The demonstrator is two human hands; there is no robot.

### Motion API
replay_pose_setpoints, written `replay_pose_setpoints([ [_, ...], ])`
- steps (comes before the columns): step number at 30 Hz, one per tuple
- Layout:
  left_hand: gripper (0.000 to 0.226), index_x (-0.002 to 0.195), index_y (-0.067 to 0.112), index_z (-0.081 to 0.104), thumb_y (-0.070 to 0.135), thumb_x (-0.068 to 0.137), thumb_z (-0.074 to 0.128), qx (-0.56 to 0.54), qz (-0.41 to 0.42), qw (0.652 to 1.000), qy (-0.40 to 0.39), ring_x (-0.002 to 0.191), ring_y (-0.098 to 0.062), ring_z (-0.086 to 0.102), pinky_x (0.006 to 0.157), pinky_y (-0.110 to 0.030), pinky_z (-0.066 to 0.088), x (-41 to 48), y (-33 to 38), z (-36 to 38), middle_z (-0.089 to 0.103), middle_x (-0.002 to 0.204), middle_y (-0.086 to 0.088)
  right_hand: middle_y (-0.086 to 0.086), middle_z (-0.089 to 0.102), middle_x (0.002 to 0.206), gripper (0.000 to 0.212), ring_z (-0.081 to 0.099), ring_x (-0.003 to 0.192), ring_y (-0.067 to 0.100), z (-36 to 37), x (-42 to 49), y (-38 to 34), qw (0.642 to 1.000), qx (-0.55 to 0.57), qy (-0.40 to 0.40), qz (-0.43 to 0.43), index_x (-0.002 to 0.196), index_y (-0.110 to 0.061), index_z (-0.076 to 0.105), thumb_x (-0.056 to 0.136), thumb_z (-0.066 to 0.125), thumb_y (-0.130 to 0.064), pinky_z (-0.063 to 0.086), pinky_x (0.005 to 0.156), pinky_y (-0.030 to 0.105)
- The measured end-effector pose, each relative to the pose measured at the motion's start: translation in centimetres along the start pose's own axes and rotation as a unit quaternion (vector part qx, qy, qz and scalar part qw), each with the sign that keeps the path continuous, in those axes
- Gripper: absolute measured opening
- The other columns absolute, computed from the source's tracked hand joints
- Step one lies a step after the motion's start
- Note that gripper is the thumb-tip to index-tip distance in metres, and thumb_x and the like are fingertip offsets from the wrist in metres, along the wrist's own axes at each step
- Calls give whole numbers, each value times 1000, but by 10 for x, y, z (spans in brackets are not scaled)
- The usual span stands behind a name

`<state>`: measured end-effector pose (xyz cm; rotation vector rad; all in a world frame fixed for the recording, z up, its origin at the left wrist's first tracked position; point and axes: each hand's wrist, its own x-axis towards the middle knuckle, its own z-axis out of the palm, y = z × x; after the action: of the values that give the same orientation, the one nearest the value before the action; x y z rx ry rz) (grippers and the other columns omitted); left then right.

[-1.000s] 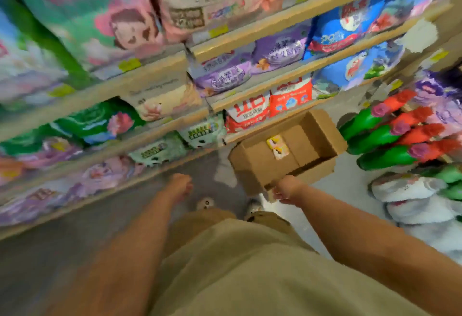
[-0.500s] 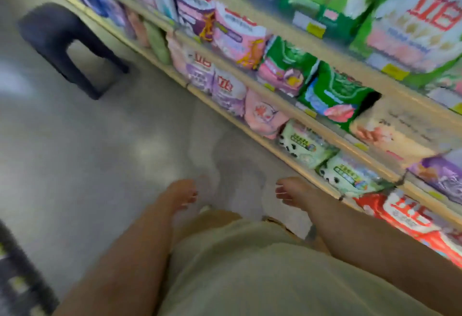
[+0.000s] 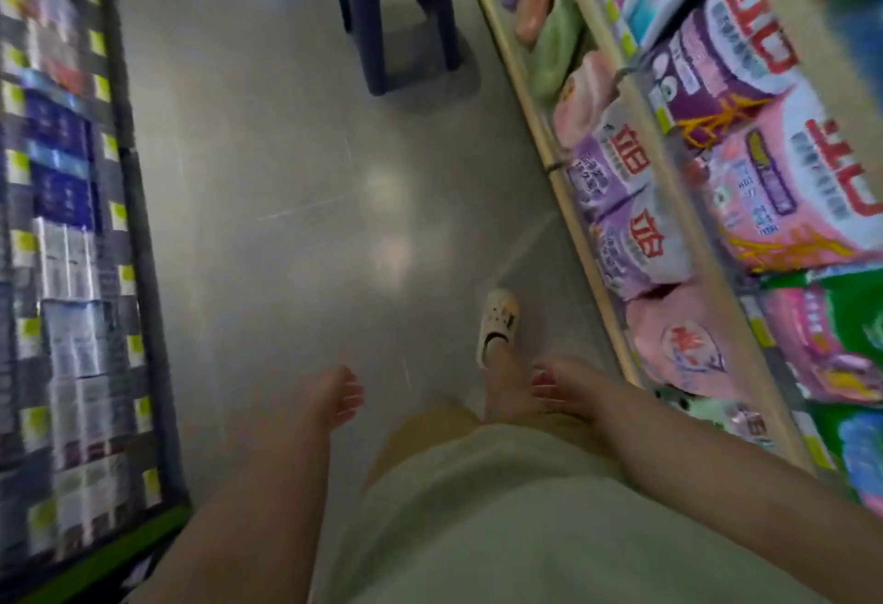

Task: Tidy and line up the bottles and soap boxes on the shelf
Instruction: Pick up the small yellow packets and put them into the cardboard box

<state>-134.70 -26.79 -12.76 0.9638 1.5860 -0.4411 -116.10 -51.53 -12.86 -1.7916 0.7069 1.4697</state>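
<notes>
Ahead stands a dark stool (image 3: 396, 6); left hand (image 3: 334, 395) and right hand (image 3: 566, 388) hang empty, relaxed.

Grey glossy floor (image 3: 267, 221) runs up the centre of the frame, with pale light reflections. Top centre: dark plastic stool (image 3: 396, 15) standing on it. Right side: tiers of soft packs, namely purple bags (image 3: 616, 202), a large pink bag (image 3: 783, 192) and a green bag (image 3: 855, 316). Lower centre: white clog (image 3: 497, 324) on one foot. Left edge: dark-framed rack (image 3: 143, 269), its contents blurred.

Stool (image 3: 396, 6) ahead, shelves (image 3: 597, 163) right, racks (image 3: 62, 221) left
</notes>
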Motion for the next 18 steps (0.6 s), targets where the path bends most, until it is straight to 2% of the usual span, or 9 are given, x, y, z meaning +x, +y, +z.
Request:
replay_pose_setpoints([
  [2, 19, 78, 12, 48, 16, 95, 42, 1, -30, 999, -15, 67, -20, 53, 59, -25, 35, 7, 25, 18, 54, 77, -8, 9, 54, 82, 16, 53, 70, 20, -8, 19, -44, 999, -33, -10, 12, 85, -10, 54, 96, 47, -19, 43, 61, 30],
  [4, 17, 79, 12, 49, 15, 95, 45, 2, -25, 1000, -9, 64, -19, 52, 58, -25, 35, 14, 66, 37, 54, 74, -8, 7, 51, 74, 20, 50, 63, 18, -18, 35, -100, 999, -52, -16, -2, 78, -11, 51, 96, 45, -17, 40, 55, 28],
  [9, 13, 88, 11, 53, 16, 96, 45, -4, 55, 998, -4, 67, -19, 53, 62, -26, 38, 3, 199, 81, 57, 80, -9, 8, 52, 66, 23, 50, 56, 17, -43, 46, -259, 985, -131, 50, -104, 73, -11, 49, 95, 46, -15, 35, 50, 23],
  [13, 14, 105, 10, 52, 19, 96, 46, 65, 125, 990, -13, 68, -17, 55, 62, -26, 41, 3, 298, 105, 59, 89, -9, 5, 51, 69, 22, 50, 58, 15, -52, 48, -350, 980, -143, 36, -132, 75, -15, 46, 96, 43, -19, 32, 52, 23],
  [18, 9, 96, 11, 52, 17, 96, 45, 192, 110, 975, -13, 65, -19, 52, 59, -25, 37, 39, 394, 109, 56, 87, -10, 8, 47, 69, 24, 46, 57, 19, -54, 70, -421, 983, -130, 38, -122, 71, -11, 46, 95, 44, -10, 37, 58, 28],
])
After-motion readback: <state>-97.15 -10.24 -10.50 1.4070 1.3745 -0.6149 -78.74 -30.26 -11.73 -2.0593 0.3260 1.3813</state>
